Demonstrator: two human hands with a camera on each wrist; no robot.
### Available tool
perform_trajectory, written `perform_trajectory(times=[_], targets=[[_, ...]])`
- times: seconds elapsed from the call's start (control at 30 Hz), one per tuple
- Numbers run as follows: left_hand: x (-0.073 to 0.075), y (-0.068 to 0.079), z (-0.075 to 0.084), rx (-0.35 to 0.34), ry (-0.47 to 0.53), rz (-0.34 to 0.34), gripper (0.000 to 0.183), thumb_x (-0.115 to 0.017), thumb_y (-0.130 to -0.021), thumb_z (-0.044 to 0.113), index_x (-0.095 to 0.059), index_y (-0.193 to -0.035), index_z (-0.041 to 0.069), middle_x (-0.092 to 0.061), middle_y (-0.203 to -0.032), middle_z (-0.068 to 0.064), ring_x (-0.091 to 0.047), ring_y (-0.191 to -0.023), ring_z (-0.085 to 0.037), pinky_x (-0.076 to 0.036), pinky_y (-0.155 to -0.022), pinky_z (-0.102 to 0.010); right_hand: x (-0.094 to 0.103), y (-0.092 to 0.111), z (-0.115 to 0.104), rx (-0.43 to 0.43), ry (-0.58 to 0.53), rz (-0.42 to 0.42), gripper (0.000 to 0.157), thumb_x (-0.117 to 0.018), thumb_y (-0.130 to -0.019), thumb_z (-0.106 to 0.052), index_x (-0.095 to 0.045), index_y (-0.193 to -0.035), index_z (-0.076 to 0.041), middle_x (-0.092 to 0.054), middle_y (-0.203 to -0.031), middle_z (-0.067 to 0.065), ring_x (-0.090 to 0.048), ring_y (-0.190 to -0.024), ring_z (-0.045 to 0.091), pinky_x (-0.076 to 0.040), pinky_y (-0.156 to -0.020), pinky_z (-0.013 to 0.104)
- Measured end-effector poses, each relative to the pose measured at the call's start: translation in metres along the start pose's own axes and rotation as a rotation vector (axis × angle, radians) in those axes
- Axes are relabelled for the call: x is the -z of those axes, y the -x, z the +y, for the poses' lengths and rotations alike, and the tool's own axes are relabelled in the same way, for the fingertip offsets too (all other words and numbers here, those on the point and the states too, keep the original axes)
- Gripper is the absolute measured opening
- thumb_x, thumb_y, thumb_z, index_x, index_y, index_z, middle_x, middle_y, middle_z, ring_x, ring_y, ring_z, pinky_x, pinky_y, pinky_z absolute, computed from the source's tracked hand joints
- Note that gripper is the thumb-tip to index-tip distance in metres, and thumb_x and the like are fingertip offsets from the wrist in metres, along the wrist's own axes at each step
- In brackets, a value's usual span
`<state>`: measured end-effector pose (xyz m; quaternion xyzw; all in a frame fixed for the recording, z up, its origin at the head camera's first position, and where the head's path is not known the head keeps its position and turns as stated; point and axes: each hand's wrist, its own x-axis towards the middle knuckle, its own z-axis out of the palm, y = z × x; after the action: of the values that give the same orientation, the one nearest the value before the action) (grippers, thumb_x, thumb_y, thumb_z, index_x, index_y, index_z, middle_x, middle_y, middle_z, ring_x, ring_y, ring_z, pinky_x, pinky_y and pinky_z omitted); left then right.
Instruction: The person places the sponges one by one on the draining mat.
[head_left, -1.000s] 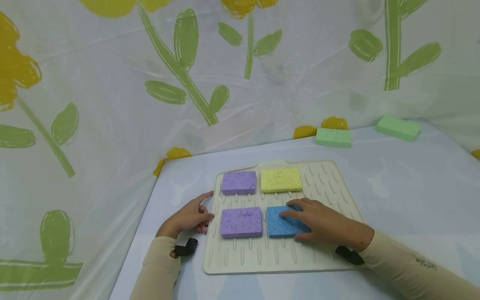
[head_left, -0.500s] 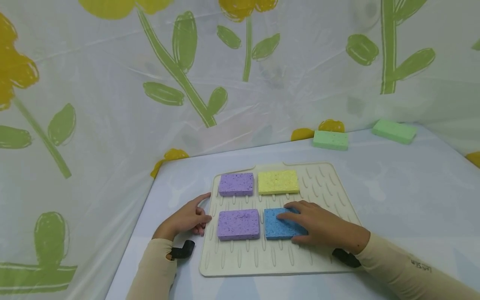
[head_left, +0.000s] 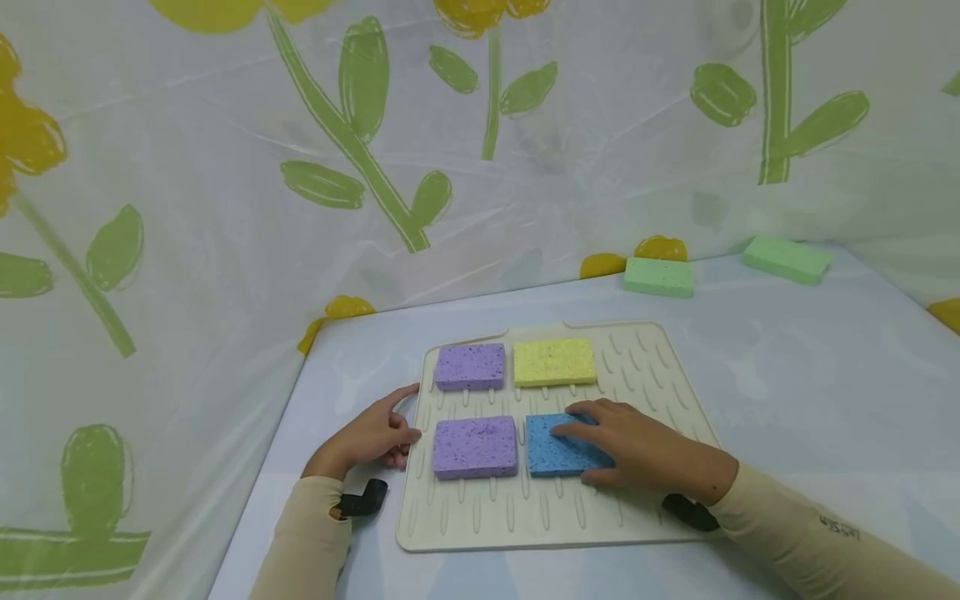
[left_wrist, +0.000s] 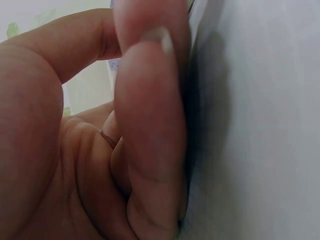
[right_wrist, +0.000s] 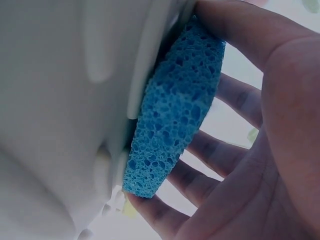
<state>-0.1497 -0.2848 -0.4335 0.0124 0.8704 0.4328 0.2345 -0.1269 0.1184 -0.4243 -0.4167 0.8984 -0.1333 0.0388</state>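
1. Spanning the blue sponge (head_left: 543, 454), the right hand (head_left: 637, 450) covers its right part, fingers over the top and far edge, thumb at the near side. The right grip is grasping this sponge: the right wrist view shows the thumb against one end of it and a fingertip at the other.
2. The blue sponge lies on the beige drying mat (head_left: 487, 517), in the near row, just right of the near purple sponge (head_left: 475, 450), with a narrow gap between the two.
3. At the mat's left edge is the left hand (head_left: 367, 437). Its index finger reaches out to touch the edge, its thumb touches nearer the person, and the other fingers bend inward. The left grip is relaxed, touching the mat rather than clasping it.
4. In the far row, the far purple sponge (head_left: 470, 365) sits by the mat's far-left corner, and the yellow sponge (head_left: 554, 362) lies just to its right, beyond the blue one.
5. Two light green sponges lie well apart from the mat at the far side of the desk (head_left: 757, 417): the left one (head_left: 659, 277) and the right one (head_left: 786, 260).
6. Beige sleeves (head_left: 810, 533) cover both forearms.
7. A white curtain (head_left: 225, 183) printed with yellow flowers and green leaves hangs behind the desk.
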Motion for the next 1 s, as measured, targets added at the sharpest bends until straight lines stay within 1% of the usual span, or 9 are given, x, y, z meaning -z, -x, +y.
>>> perform_trajectory(times=[0.1,0.2,0.27,0.37,0.53,0.6,0.77,0.9,1.0], targets=[[0.001,0.001,0.000,0.000,0.000,0.002,0.084,-0.066,-0.094,0.014,-0.016,-0.161,0.017,-0.060,-0.074,-0.007,-0.063,-0.055,-0.015,-0.052,-0.054,-0.029,0.001,0.000,-0.001,0.003,-0.008,0.001,0.059,-0.076,-0.087,-0.036,-0.056,-0.141,-0.023,-0.051,-0.144,0.013,-0.051,-0.130,0.034,-0.047,-0.103,0.054],[0.001,0.001,-0.002,-0.001,0.004,0.000,0.084,-0.066,-0.094,0.014,-0.016,-0.161,0.017,-0.060,-0.074,-0.007,-0.064,-0.055,-0.015,-0.052,-0.053,-0.029,0.000,0.000,-0.001,0.022,-0.004,0.020,0.058,-0.074,-0.089,-0.040,-0.056,-0.141,-0.023,-0.050,-0.146,0.013,-0.048,-0.133,0.035,-0.045,-0.104,0.055],[0.001,0.001,-0.002,-0.005,0.005,-0.002,0.084,-0.066,-0.094,0.014,-0.016,-0.161,0.017,-0.060,-0.074,-0.007,-0.064,-0.055,-0.015,-0.052,-0.053,-0.029,0.000,0.000,-0.001,0.039,0.000,0.054,0.057,-0.073,-0.090,-0.042,-0.057,-0.140,-0.022,-0.049,-0.146,0.014,-0.047,-0.135,0.036,-0.044,-0.105,0.056],[0.001,0.000,-0.002,-0.008,0.005,-0.003,0.084,-0.066,-0.094,0.014,-0.016,-0.161,0.017,-0.060,-0.074,-0.007,-0.064,-0.055,-0.016,-0.052,-0.053,-0.029,0.003,0.000,-0.001,0.042,-0.010,0.109,0.057,-0.071,-0.090,-0.045,-0.057,-0.140,-0.022,-0.047,-0.149,0.014,-0.044,-0.138,0.036,-0.042,-0.107,0.056],[0.001,0.000,-0.003,-0.006,0.007,0.000,0.084,-0.067,-0.093,0.014,-0.016,-0.161,0.017,-0.060,-0.074,-0.007,-0.064,-0.055,-0.016,-0.052,-0.053,-0.029,0.012,0.000,0.000,0.021,0.008,0.198,0.058,-0.074,-0.089,-0.040,-0.057,-0.141,-0.020,-0.047,-0.149,0.013,-0.044,-0.139,0.035,-0.042,-0.108,0.056],[0.001,0.000,-0.003,-0.003,0.006,0.002,0.084,-0.067,-0.093,0.014,-0.016,-0.161,0.017,-0.060,-0.074,-0.007,-0.064,-0.055,-0.016,-0.052,-0.053,-0.029,0.014,0.000,0.003,0.025,0.033,0.251,0.058,-0.076,-0.088,-0.038,-0.058,-0.140,-0.019,-0.049,-0.146,0.015,-0.046,-0.137,0.036,-0.044,-0.106,0.057],[0.000,-0.001,-0.002,-0.006,0.002,0.006,0.084,-0.067,-0.093,0.015,-0.017,-0.161,0.017,-0.060,-0.074,-0.006,-0.064,-0.055,-0.016,-0.051,-0.053,-0.029,0.022,0.000,0.013,-0.016,0.057,0.365,0.061,-0.080,-0.085,-0.031,-0.057,-0.140,-0.018,-0.049,-0.145,0.016,-0.048,-0.134,0.039,-0.045,-0.103,0.061],[0.000,-0.001,-0.002,-0.010,0.009,-0.001,0.084,-0.067,-0.093,0.014,-0.016,-0.161,0.016,-0.060,-0.074,-0.007,-0.064,-0.055,-0.016,-0.051,-0.053,-0.029,0.027,0.001,0.022,-0.080,0.052,0.414,0.061,-0.079,-0.086,-0.028,-0.055,-0.142,-0.017,-0.047,-0.147,0.017,-0.045,-0.135,0.039,-0.040,-0.106,0.063],[-0.001,-0.002,-0.002,-0.016,0.012,-0.006,0.084,-0.067,-0.093,0.014,-0.016,-0.161,0.016,-0.060,-0.074,-0.007,-0.064,-0.055,-0.016,-0.052,-0.053,-0.029,0.030,0.002,0.031,-0.109,0.064,0.464,0.063,-0.078,-0.087,-0.025,-0.053,-0.143,-0.015,-0.047,-0.146,0.018,-0.043,-0.135,0.040,-0.037,-0.106,0.064]])
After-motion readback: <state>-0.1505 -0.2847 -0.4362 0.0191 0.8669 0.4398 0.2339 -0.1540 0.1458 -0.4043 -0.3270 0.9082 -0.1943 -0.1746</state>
